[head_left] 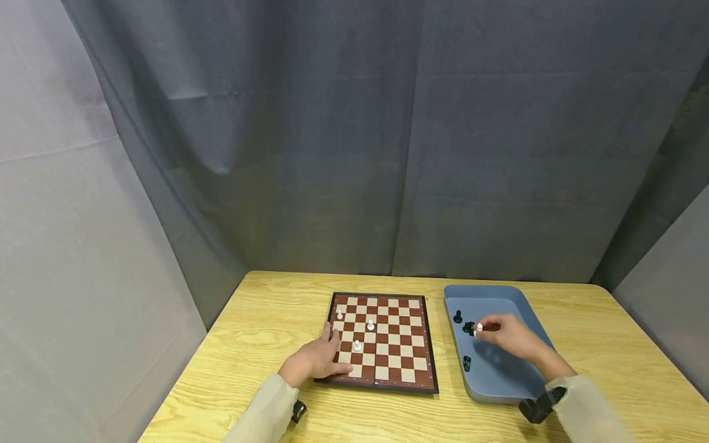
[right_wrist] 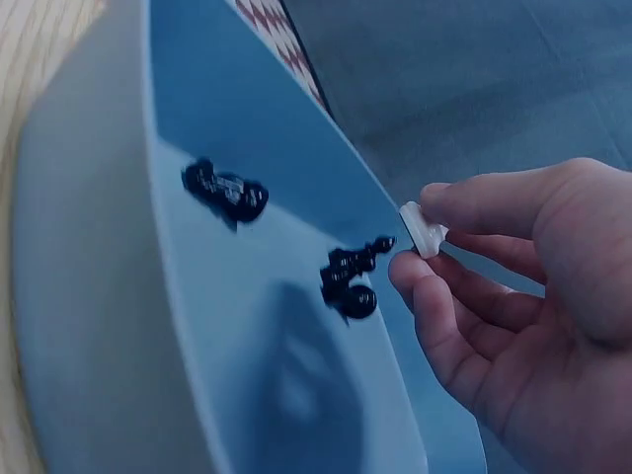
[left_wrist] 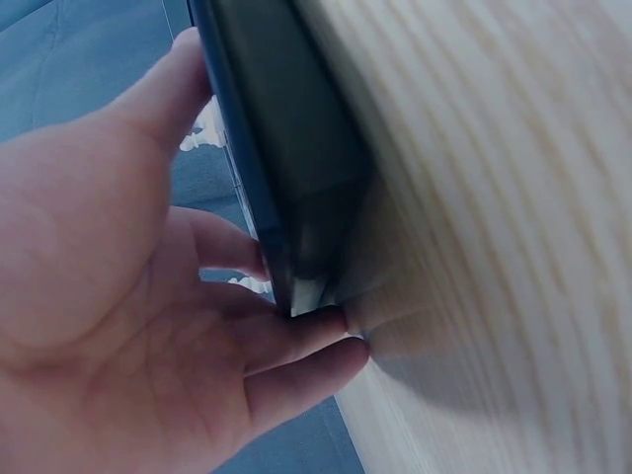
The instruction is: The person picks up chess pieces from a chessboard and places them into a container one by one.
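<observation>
Over the blue tray (head_left: 504, 381), my right hand (head_left: 511, 335) pinches a white chess piece (right_wrist: 424, 230) between thumb and fingertips. Black chess pieces lie below it, one black piece (right_wrist: 225, 193) apart from a close cluster (right_wrist: 351, 276). My left hand (head_left: 318, 358) rests at the near left corner of the chessboard (head_left: 407, 344), its thumb over the board's near squares and its other fingers along the left side. In the left wrist view, two fingertips reach past the board's dark edge (left_wrist: 286, 148) to the table. Three white pieces, including a white pawn (head_left: 357, 346), stand on the board's left half.
The wooden table (head_left: 266, 307) carries the board at the middle and the tray to its right, with a narrow gap between them. Raised walls surround the tray. A dark grey curtain (head_left: 332, 154) hangs behind the table.
</observation>
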A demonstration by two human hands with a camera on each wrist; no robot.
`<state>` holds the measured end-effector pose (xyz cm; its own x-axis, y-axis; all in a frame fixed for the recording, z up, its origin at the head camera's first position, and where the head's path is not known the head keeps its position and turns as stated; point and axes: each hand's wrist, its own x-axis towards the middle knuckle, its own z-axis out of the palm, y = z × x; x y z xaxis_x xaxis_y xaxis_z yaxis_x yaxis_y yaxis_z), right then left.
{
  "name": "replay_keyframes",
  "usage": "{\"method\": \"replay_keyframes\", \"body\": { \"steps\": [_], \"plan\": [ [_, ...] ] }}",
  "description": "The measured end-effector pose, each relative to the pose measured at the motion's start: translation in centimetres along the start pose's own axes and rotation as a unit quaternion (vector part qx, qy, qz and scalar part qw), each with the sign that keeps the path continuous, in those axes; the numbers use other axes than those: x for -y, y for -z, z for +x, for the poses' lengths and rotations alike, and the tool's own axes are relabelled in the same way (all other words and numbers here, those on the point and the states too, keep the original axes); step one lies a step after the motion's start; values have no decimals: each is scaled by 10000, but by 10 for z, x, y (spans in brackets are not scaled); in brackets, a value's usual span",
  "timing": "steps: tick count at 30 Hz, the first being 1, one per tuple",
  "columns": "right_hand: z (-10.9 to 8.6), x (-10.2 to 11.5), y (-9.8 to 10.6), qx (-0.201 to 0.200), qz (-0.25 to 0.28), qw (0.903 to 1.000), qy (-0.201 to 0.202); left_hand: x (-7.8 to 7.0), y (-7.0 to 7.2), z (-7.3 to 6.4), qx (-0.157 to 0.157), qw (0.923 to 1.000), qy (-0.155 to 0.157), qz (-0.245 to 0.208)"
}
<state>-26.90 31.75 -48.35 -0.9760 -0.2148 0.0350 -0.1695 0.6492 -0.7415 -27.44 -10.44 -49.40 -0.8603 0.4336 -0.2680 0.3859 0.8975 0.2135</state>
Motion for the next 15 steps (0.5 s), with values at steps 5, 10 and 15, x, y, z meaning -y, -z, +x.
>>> {"method": "replay_keyframes", "body": {
  "steps": [5,10,15],
  "plan": [
    [1,-8,3,-98,-309,9994,-103,0,0,0,-53,10000,39,28],
    [-3,-12,5,-127,-531,9983,-197,0,0,0,-37,10000,62,10],
    [-5,-13,8,-61,-552,9981,-267,-1,-1,0,-40,10000,81,-37]
  ]
}}
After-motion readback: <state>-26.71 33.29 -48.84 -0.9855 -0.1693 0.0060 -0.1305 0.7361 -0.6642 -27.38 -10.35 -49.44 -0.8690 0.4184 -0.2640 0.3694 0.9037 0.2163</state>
